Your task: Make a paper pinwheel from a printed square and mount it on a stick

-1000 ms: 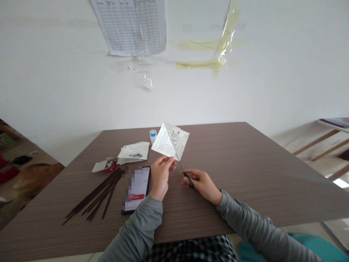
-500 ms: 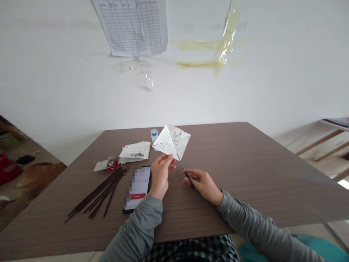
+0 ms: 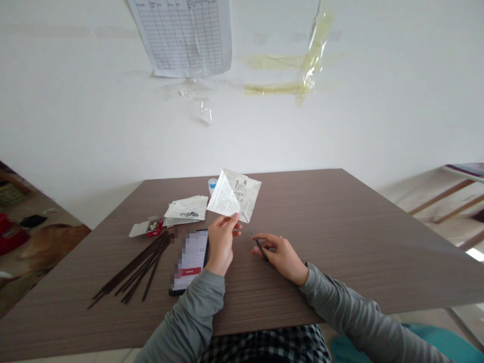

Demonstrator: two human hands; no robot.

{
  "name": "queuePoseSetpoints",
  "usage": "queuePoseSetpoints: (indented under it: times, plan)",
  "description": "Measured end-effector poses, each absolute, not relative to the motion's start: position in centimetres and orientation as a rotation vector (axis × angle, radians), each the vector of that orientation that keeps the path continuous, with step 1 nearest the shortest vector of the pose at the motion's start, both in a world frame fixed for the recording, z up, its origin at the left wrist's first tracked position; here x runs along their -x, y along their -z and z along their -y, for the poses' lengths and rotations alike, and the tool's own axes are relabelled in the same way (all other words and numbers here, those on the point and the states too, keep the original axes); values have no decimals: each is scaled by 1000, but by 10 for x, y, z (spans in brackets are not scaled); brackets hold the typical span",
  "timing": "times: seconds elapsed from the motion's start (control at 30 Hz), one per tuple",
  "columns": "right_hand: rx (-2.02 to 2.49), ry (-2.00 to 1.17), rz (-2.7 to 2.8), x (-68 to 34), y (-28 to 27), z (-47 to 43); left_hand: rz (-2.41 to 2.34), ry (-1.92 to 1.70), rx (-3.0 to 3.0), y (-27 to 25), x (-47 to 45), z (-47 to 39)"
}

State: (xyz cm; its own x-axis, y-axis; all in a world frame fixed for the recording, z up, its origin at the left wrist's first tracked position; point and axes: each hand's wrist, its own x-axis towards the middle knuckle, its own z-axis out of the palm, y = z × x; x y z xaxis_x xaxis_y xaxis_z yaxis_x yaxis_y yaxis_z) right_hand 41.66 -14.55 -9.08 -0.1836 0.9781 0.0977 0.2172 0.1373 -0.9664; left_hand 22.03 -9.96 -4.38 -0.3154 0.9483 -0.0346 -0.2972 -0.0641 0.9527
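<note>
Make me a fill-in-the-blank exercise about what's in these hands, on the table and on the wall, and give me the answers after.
The left hand holds the printed paper; the ____ holds the black-handled tool.
The dark sticks lie to the ____ of the phone.
The small open box has a white flap and a ____ side.
The sheet with a grid hangs on the ____.

Answers: right hand; left; red; wall.

Printed paper [image 3: 236,194], folded, diamond-like, tilted; black-handled scissors [image 3: 261,249], slanting, near its lowest corner
</note>
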Motion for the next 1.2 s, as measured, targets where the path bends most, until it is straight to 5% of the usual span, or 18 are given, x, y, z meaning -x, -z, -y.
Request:
queuePoseSetpoints:
  times: [1.2]
  plan:
    - [1118, -1287, 1431, -415, 75, 150, -1160, -1527, -886, 40, -222, 103]
